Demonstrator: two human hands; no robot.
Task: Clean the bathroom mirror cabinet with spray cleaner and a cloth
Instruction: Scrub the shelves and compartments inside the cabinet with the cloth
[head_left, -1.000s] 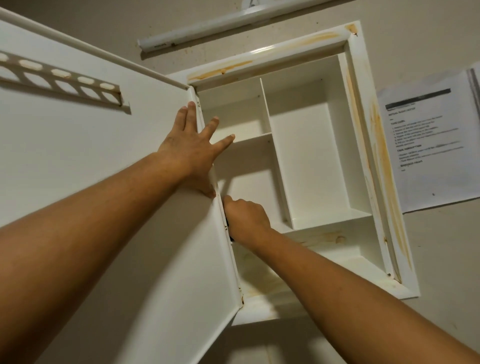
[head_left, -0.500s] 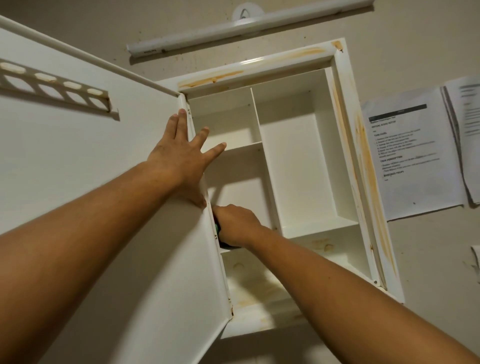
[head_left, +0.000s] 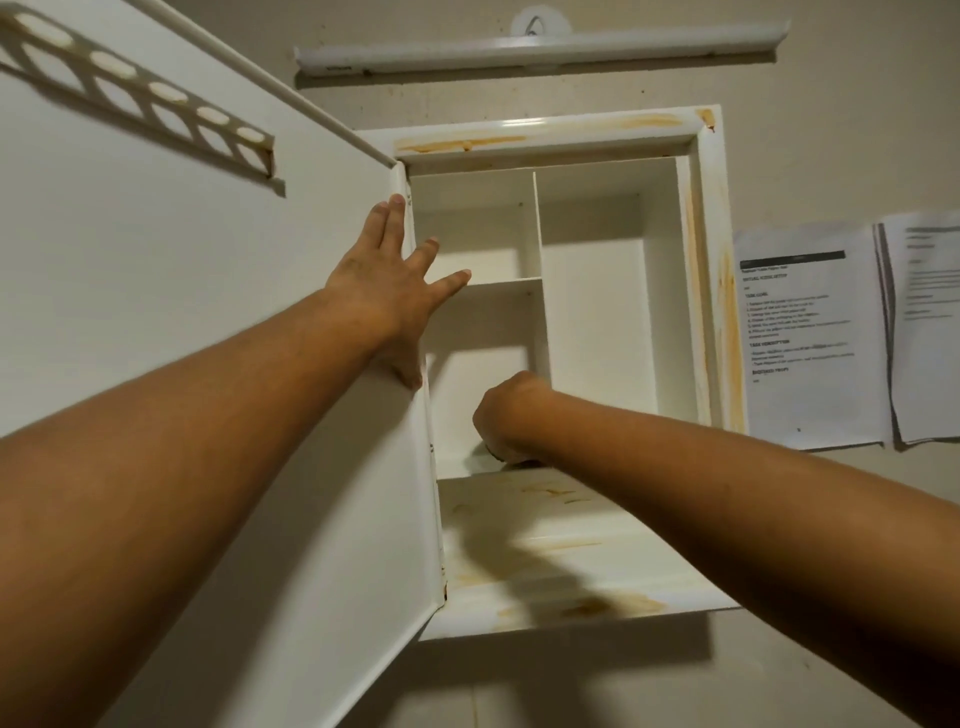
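Two hands: raised at open cabinet (head_left: 701, 291).
Left hand (head_left: 387, 291): fingers spread flat on door (head_left: 208, 364) edge.
Right hand (head_left: 511, 415): fisted inside lower-left compartment; cloth mostly hidden.
Handling: probably soft, light; bunch in palm.

Dim, warm indoor light; wide-angle view looking steeply upward.

The open door (head_left: 156, 312) left of the right-hand grip (head_left: 506, 415) is the brightest surface, faintly glossy. Both forearms throw soft, broad shadows below that grip, across the stained lower shelf (head_left: 545, 525) and the wall beneath. Straight lines bow toward the frame edges. The printed sheets (head_left: 810, 332) far to its right are too soft to read; slight blur softens the fist.
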